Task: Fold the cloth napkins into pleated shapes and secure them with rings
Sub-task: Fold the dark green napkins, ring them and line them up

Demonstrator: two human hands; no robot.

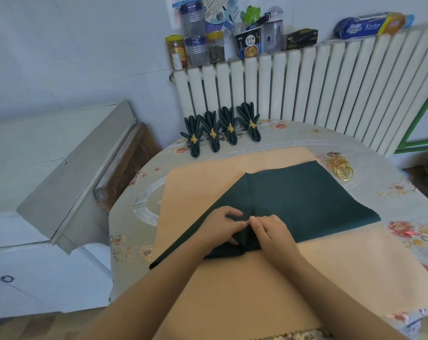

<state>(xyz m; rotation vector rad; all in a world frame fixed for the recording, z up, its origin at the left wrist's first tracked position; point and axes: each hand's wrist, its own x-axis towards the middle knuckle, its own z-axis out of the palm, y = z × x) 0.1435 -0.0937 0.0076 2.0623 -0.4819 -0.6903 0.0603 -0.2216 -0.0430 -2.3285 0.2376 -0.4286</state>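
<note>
Both hands sit together at lower centre of the frame, on the near edge of a dark green napkin point(294, 204). The left hand point(221, 228) has its fingers point(233, 213) curled down and closed, pinching a small fold of the cloth between thumb and fingertips. The right hand point(271, 231) lies just beside it, fingers point(255, 220) bent and pressed on the same gathered bit of cloth, its fingertips touching those of the left hand. Whether the right thumb grips under the fold I cannot tell.

The napkin spreads out from the hands toward the upper right across a peach cloth point(244, 290) covering the round worktop point(392, 192). To the left of the hands the napkin is already narrowed into a long dark strip running down to the lower left, past the edge of the peach cloth. A crease runs from the hands up the middle of the napkin.

Well apart from the hands, at the far edge of the worktop, four finished napkins point(221, 128) lie in a row, each fanned at the top and cinched by a gold leaf ring. A pile of plain gold rings point(341, 168) lies near the napkin's far right corner, at right of the frame. A white radiator point(318, 89) stands behind
</note>
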